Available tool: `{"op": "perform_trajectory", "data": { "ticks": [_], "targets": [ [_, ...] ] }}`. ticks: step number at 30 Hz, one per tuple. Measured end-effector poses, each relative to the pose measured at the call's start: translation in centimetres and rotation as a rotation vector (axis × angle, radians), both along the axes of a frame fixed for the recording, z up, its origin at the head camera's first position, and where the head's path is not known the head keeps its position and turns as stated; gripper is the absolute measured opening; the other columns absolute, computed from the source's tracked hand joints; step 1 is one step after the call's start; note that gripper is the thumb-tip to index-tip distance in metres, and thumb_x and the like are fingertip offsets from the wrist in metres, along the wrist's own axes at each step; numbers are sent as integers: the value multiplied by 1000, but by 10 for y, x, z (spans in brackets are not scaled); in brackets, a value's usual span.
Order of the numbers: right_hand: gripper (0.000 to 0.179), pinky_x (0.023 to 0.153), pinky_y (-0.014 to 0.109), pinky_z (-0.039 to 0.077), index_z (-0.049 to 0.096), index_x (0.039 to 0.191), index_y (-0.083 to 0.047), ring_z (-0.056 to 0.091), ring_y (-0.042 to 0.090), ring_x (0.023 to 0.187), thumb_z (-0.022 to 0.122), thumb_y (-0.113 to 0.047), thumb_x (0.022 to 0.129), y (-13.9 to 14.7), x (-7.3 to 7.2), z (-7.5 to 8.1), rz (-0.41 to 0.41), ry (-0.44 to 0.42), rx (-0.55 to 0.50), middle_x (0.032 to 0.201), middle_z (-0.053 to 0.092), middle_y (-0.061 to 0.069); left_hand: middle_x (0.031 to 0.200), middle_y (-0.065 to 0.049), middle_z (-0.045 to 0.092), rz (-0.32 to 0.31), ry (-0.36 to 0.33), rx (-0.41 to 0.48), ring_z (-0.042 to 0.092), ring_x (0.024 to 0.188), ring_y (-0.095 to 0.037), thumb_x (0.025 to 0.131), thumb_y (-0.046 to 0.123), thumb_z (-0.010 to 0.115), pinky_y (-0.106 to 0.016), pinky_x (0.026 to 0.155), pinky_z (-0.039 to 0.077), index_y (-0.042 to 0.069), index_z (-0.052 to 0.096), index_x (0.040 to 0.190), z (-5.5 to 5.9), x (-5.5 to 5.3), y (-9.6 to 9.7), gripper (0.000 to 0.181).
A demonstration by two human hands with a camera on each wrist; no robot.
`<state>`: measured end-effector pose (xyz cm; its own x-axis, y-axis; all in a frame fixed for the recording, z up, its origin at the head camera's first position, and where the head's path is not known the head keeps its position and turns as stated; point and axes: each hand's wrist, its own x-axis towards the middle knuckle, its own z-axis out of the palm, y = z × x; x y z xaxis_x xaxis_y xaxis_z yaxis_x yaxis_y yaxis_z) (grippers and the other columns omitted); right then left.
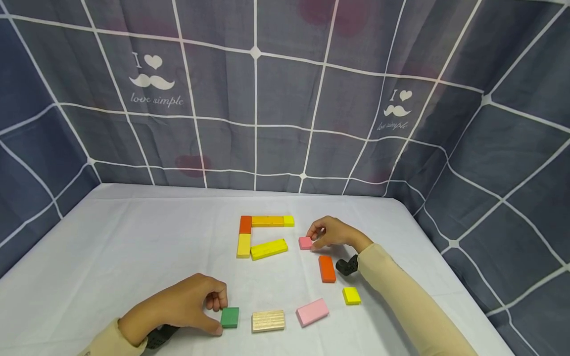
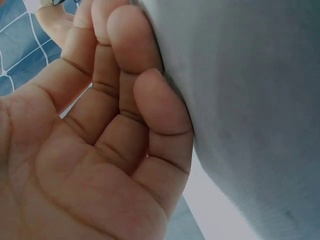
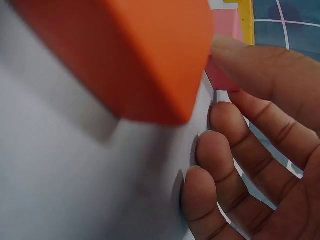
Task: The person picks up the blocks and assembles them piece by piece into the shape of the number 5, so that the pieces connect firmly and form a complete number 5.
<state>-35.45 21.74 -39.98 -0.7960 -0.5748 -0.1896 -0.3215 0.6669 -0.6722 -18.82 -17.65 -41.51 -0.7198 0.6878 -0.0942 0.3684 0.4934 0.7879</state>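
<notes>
On the near left of the white table, my left hand [image 1: 191, 304] holds a square green block [image 1: 229, 318] by its left end, thumb at the near corner and fingertips at the far one. The left wrist view shows that hand's curled fingers [image 2: 132, 95]; the block is hidden there. Farther back, my right hand [image 1: 336, 233] pinches a small pink block [image 1: 305, 243] between thumb and index finger. The right wrist view shows the thumb against the pink block [image 3: 225, 72], other fingers bent near the cloth. An orange block [image 1: 327, 269] lies just nearer than that hand.
Orange and yellow blocks [image 1: 267, 221] form a corner at the back, with a tilted yellow block [image 1: 269, 249] inside it. Along the front lie a wooden block [image 1: 268, 321], a larger pink block [image 1: 312, 312] and a yellow square [image 1: 352, 295]. A grey checked curtain [image 1: 285, 99] surrounds the table.
</notes>
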Motion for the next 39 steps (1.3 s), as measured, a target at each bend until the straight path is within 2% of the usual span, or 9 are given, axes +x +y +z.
{"op": "perform_trajectory", "data": {
  "ticks": [12,24,33,39],
  "targets": [
    [22,83,29,46,75,100,-6,57,12,79,90,-6,84,-17,3,6,50,12,51,86,67,-4,80,14,60,-3,12,-3,54,75,-1,78,23,98,-24,69,47,24,69,90,0,0,-1,31],
    [23,82,27,50,76,99,-7,59,12,80,91,-5,82,-27,6,8,71,-20,32,86,67,-3,80,12,59,18,-12,-31,53,75,-2,78,21,98,-24,68,45,22,69,91,0,2,0,32],
    [23,82,27,49,76,100,-7,58,13,82,92,-6,83,-32,9,8,82,-25,31,88,67,-2,80,14,59,-10,12,-32,52,75,-2,79,23,98,-25,67,45,21,69,92,-2,-1,-2,31],
    [24,81,27,49,76,100,-7,58,13,81,92,-6,83,-34,9,8,85,-27,33,88,67,-1,81,12,59,11,-3,-23,52,75,-3,78,20,98,-25,68,44,21,69,92,0,2,-1,32]
  ]
}}
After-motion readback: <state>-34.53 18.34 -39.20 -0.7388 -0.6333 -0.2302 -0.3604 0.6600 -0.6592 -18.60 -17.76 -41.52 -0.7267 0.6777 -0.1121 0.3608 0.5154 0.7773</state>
